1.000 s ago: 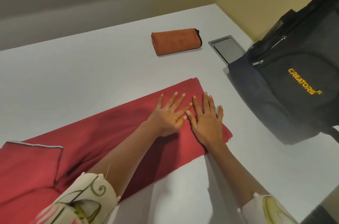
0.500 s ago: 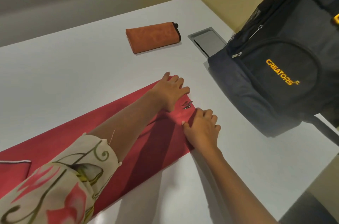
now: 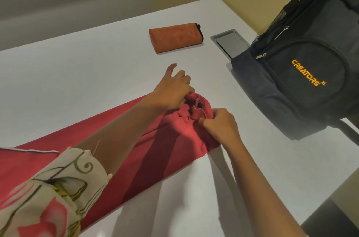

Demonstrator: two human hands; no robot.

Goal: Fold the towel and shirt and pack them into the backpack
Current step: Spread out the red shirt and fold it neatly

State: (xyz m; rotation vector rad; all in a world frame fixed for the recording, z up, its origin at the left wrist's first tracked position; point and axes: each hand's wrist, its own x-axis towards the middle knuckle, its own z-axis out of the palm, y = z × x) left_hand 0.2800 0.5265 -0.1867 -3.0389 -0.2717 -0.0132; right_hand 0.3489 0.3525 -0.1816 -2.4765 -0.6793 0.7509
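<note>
Red knit fabric bunched at the far end of the shirt [image 3: 120, 151], pinched from both sides. Left hand [image 3: 172, 89] clamped on the far side of the lifted hem, index finger sticking out free. Right hand [image 3: 221, 125] clamped on the near side of the same bunch, thumb and fingers closed on cloth. Hem is raised off the table [image 3: 77, 73], rest of the shirt lies flat as a long band running back toward the floral sleeve [image 3: 50, 194].

Step in hand, as I judge it: start rolling or folding the hem end back toward the body. To do it well: keep both grips level so the edge stays square, spread the hands toward the two side edges instead of crowding the middle, and bring the end over in one even pass, else it skews and wrinkles.

Towel [image 3: 175, 37], orange, already folded, lies well apart beyond the shirt. Backpack [image 3: 303, 73], dark, stands at the right on the table, just beside the shirt end; main zip state unclear. Metal hatch [image 3: 231, 42] partly behind it.

Versus half a second ago: hands were resting knuckle-down on the flat shirt end, apart from each other; now closer together with cloth gathered up between them. One second ago both palms lay flat, smoothing.
</note>
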